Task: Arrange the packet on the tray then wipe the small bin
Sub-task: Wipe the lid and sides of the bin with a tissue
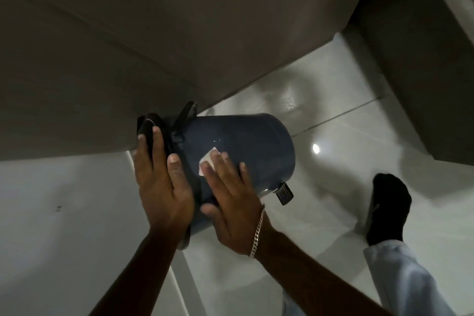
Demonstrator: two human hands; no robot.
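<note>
A small dark blue pedal bin [251, 146] is held tilted on its side above the glossy white floor, its black lid [151, 126] pointing left and its black foot pedal [284, 192] at lower right. My left hand [161, 182] grips the lid end of the bin, fingers over the rim. My right hand [230, 197] lies flat on the bin's side and presses a small white wipe [207, 161] against it. No packet or tray is in view.
A grey-brown cabinet face [154, 33] fills the upper left, just behind the bin. Another dark cabinet [423, 59] stands at the right. My foot in a black sock [387, 202] rests on the white tiled floor [346, 110] at lower right.
</note>
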